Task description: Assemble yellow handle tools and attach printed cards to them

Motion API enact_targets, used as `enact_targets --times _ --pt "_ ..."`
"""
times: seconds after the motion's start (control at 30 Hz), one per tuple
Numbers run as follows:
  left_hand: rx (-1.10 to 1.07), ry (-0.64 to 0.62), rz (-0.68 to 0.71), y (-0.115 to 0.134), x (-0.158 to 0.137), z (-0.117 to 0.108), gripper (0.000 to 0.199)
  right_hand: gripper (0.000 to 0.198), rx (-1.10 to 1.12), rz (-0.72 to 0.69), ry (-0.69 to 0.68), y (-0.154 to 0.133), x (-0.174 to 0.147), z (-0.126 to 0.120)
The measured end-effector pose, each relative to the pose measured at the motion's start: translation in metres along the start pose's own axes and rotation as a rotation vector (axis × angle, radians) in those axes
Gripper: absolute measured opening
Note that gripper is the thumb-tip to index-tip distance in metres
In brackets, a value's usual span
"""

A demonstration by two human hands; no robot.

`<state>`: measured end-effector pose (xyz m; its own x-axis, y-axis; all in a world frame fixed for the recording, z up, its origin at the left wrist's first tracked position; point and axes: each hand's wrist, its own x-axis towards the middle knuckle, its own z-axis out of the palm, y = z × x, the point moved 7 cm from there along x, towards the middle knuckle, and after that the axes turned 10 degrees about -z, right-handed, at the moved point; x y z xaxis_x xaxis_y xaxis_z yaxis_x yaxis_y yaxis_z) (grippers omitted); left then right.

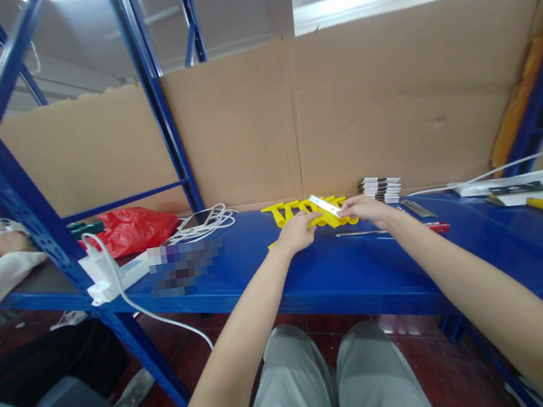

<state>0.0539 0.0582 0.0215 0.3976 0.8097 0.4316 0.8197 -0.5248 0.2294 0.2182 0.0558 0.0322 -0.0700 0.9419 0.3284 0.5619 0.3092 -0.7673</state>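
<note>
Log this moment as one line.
left hand: at yellow pieces, grip unclear | right hand: pinching white strip | beyond right hand: stacked white pieces | on blue shelf: red-handled tool

**Seated posture, forward reach on both sides**

Left forearm (248, 321): bare, runs from the near edge toward far right. Left wrist (285, 249) turns slightly right. Left hand (299, 230): fingers curled, thumb and forefinger drawn together in a grip, tips directed right.

Right forearm (468, 277): bare, runs from the near right corner toward far left. Right wrist (388, 213) bends left. Right hand (366, 209): thumb and fingertips (344, 209) meet in a pinch, tips directed left.

The hands are near each other, not touching; the forearms spread wide toward the near side. Both thighs (297, 388), in grey trousers, point forward between the forearms, slightly parted, knees at the far end.
</note>
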Motion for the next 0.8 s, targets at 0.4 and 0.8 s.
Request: enact_targets --times 0.4,0.8 --pt "0.079 -0.021 0.028 0.006 -0.003 0.001 0.045 0.015 0.087 0.104 -0.240 0.018 -0.018 0.019" --pt "0.204 -0.085 0.156 0.020 -0.007 0.010 0.052 0.028 0.139 0.177 -0.376 0.024 -0.026 0.025"
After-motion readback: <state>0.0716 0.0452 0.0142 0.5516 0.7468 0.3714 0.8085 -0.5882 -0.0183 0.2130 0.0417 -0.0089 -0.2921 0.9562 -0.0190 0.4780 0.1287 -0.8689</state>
